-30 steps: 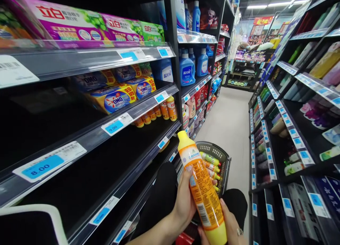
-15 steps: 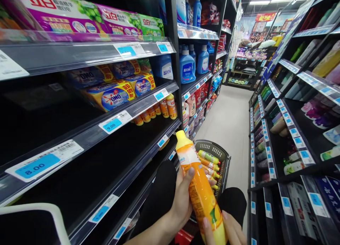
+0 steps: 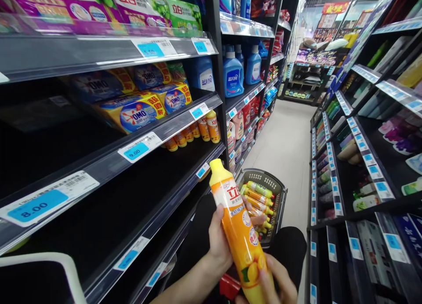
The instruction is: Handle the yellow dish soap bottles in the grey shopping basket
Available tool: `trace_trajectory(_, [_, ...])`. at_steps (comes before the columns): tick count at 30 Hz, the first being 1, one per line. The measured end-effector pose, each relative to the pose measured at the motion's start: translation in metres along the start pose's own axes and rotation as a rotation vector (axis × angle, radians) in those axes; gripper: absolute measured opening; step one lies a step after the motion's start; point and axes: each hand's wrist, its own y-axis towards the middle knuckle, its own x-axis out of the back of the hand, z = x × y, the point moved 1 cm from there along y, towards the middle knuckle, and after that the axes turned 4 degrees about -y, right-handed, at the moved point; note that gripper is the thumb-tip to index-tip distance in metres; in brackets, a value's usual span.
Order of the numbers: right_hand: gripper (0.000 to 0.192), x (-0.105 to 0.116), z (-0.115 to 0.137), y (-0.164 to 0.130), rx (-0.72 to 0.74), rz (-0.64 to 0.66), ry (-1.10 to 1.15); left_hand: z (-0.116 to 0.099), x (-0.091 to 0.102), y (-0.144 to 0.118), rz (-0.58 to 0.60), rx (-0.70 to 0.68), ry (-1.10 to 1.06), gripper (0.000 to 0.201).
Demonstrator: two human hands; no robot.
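Observation:
An orange dish soap bottle (image 3: 242, 233) with a yellow cap tilts up and to the left in front of me. My left hand (image 3: 220, 240) is wrapped round its middle, the thumb on the near side and fingertips showing past the far side. At the lower end, my right hand (image 3: 278, 280) grips the bottle between thumb and fingers. The printed front label with red characters and fruit faces me. Beyond the bottle, a dark shopping basket (image 3: 280, 207) stands on the floor, holding several similar yellow and orange bottles (image 3: 260, 197).
On the left shelf, yellow and blue OMO packs (image 3: 136, 115) lie above several orange bottles (image 3: 213, 127). Blue detergent jugs (image 3: 233, 77) stand farther along. The right shelving (image 3: 365, 163) borders the aisle floor (image 3: 280, 132). A white curved frame (image 3: 66, 269) is at lower left.
The bottle has turned about its length, so its front label now faces me instead of the back text. It has shifted slightly left, and the view has tilted down a little.

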Motion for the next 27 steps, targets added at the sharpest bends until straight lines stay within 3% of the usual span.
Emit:
trace_trajectory(3, [0.071, -0.004, -0.004, 0.001, -0.457, 0.299, 0.473, -0.001, 0.009, 0.006, 0.002, -0.097, 0.089, 0.064])
trace_trajectory(5, [0.063, -0.013, -0.005, -0.009, -0.644, 0.395, 0.647, 0.002, 0.024, 0.006, 0.024, -0.075, 0.213, 0.075])
trace_trajectory(9, [0.065, -0.038, -0.016, -0.037, -0.656, 0.376, 0.574, 0.015, 0.078, -0.003, 0.063, 0.107, 0.431, 0.068])
trace_trajectory(11, [0.065, -0.049, -0.03, -0.05, -0.656, 0.457, 0.568, 0.021, 0.109, -0.002, 0.034, 0.186, 0.523, 0.06])
trace_trajectory(13, [0.06, -0.056, -0.053, -0.063, -0.637, 0.592, 0.451, 0.025, 0.138, 0.01, 0.006, 0.22, 0.672, 0.063])
trace_trajectory(15, [0.049, -0.056, -0.086, -0.076, -0.557, 0.64, 0.125, 0.028, 0.162, 0.035, 0.035, 0.221, 0.943, 0.067])
trace_trajectory(17, [0.051, -0.05, -0.123, -0.09, -0.492, 0.52, -0.278, 0.035, 0.181, 0.067, 0.17, 0.245, 1.4, 0.067])
trace_trajectory(20, [0.068, -0.038, -0.17, -0.108, -0.556, 0.405, -0.711, 0.054, 0.21, 0.113, 0.45, 0.359, 1.997, 0.067])
trace_trajectory(23, [0.067, -0.034, -0.188, -0.117, -0.629, 0.394, -0.837, 0.085, 0.243, 0.144, 0.646, 0.465, 2.16, 0.062])
trace_trajectory(27, [0.058, -0.041, -0.185, -0.114, -0.644, 0.423, -0.921, 0.13, 0.288, 0.163, 0.813, 0.581, 2.307, 0.053])
